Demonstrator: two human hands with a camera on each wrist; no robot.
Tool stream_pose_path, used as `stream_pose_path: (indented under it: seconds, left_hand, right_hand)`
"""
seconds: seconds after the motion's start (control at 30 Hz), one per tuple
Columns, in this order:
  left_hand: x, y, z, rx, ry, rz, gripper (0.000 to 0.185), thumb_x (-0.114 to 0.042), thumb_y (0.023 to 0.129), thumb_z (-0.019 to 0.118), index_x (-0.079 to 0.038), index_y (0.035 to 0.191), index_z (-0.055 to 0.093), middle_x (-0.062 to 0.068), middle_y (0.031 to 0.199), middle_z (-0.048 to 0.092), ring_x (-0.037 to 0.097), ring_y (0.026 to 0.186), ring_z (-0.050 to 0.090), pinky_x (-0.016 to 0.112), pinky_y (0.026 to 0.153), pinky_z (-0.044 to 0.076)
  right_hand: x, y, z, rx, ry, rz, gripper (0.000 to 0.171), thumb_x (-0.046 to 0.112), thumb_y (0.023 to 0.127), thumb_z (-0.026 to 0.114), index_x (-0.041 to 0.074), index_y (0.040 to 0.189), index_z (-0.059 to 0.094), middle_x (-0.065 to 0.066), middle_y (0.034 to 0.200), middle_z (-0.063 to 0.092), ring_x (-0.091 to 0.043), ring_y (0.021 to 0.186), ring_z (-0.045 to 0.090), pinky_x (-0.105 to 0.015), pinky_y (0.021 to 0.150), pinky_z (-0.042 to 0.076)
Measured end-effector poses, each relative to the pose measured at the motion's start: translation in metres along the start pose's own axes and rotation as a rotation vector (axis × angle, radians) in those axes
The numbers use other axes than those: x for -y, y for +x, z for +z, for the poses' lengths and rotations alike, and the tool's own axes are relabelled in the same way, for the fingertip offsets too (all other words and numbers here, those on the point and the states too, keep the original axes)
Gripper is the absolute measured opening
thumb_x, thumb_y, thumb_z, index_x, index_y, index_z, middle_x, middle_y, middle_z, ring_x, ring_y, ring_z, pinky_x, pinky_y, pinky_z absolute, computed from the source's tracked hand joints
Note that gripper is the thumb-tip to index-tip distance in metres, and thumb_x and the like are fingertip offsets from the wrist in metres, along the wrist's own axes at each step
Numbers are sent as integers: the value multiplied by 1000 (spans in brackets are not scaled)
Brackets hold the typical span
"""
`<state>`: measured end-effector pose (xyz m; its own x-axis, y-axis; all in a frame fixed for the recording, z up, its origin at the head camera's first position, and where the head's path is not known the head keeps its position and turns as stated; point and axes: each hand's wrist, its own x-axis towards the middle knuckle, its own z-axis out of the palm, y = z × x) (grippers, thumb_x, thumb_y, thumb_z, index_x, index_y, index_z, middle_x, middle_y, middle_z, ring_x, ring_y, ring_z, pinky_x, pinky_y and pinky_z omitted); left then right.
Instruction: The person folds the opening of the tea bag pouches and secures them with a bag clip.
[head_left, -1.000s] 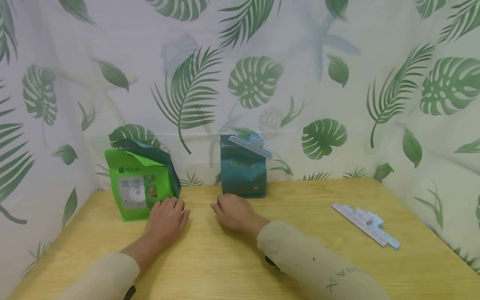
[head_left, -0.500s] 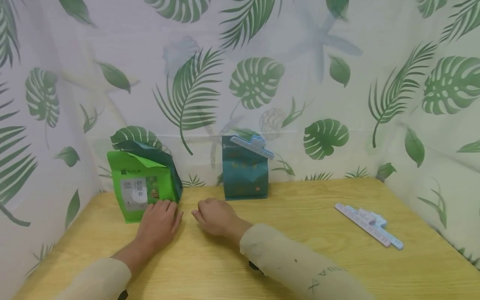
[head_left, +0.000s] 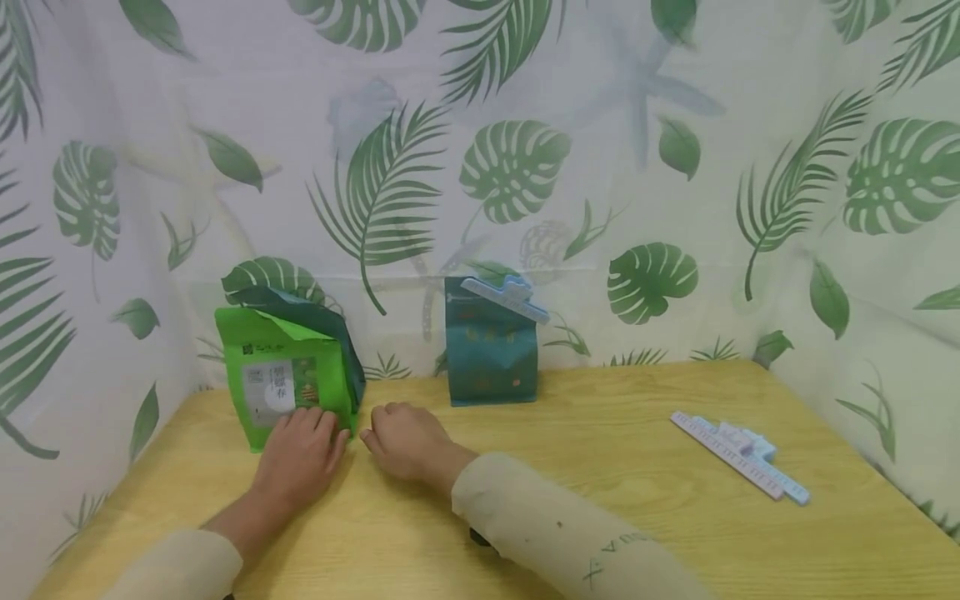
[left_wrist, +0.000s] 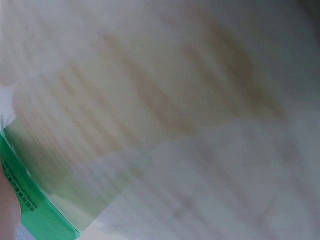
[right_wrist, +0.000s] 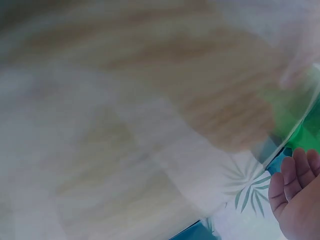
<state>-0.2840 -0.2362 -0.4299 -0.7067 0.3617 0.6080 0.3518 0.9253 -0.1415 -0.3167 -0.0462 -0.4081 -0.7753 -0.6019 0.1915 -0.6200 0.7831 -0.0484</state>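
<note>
A bright green bag (head_left: pixel 288 383) with its top open stands at the back left of the wooden table (head_left: pixel 585 467). My left hand (head_left: pixel 303 432) lies flat on the table, its straight fingers touching the bag's lower front. Just right of the bag's corner, my right hand (head_left: pixel 384 433) rests on the wood, loosely curled and holding nothing. A teal bag (head_left: pixel 491 358) stands farther back, its folded top held by a pale blue clip (head_left: pixel 506 298). Both wrist views are blurred; the left one shows a strip of the green bag (left_wrist: pixel 30 210), and the right one my right hand's fingers (right_wrist: pixel 297 195).
Two long sealing clips (head_left: pixel 738 457), one pink and one pale blue, lie together on the right side of the table. A leaf-printed curtain (head_left: pixel 637 167) closes in the table at the back and on both sides.
Both hands slid left. The right hand moved from in front of the teal bag to beside the green bag, and the left hand's fingers reached the green bag's front.
</note>
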Motion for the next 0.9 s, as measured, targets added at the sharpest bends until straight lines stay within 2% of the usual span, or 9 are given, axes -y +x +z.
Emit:
stream_pose_path:
  seconds: [0.13, 0.33, 0.5, 0.63, 0.73, 0.9]
  left_hand:
    - [7, -6, -1, 5, 2, 0, 21, -24, 95, 61, -3, 93, 61, 13, 86, 61, 31, 82, 59, 45, 73, 48]
    - [19, -11, -4, -29, -5, -18, 18, -20, 92, 63, -2, 91, 61, 14, 86, 61, 32, 82, 59, 47, 75, 49]
    - [22, -12, -6, -42, 22, -29, 21, -22, 92, 63, -3, 88, 58, 14, 84, 60, 32, 79, 58, 46, 72, 50]
    - [30, -11, -8, -111, 53, -35, 24, -25, 91, 59, -3, 83, 53, 15, 79, 57, 32, 73, 54, 42, 62, 44]
    - [39, -13, -11, -136, 70, -76, 27, -27, 91, 56, -2, 82, 52, 16, 79, 56, 34, 73, 52, 42, 58, 38]
    - [37, -17, -13, -82, 49, -190, 31, -30, 93, 57, 1, 87, 53, 18, 81, 55, 35, 76, 52, 45, 62, 38]
  right_hand:
    - [7, 5, 2, -1, -13, -11, 31, 36, 107, 40, 13, 108, 61, -2, 98, 65, -18, 92, 65, -33, 77, 54]
    - [12, 11, 2, 5, -36, -3, 32, 38, 107, 41, 13, 113, 60, -1, 102, 64, -16, 94, 63, -31, 78, 54]
    - [12, 13, 1, 18, -67, 22, 41, 39, 106, 42, 10, 132, 55, -4, 123, 61, -16, 110, 61, -29, 88, 53]
    - [19, 19, -3, 30, -81, 41, 47, 40, 106, 44, 8, 141, 49, -5, 131, 56, -15, 114, 59, -28, 91, 52]
    - [29, 24, -4, 36, -88, 34, 48, 41, 106, 43, 8, 140, 49, -3, 128, 56, -13, 111, 59, -27, 89, 52]
    - [29, 23, 2, 48, -90, 38, 46, 42, 105, 44, 10, 139, 48, -1, 122, 55, -12, 106, 58, -25, 86, 52]
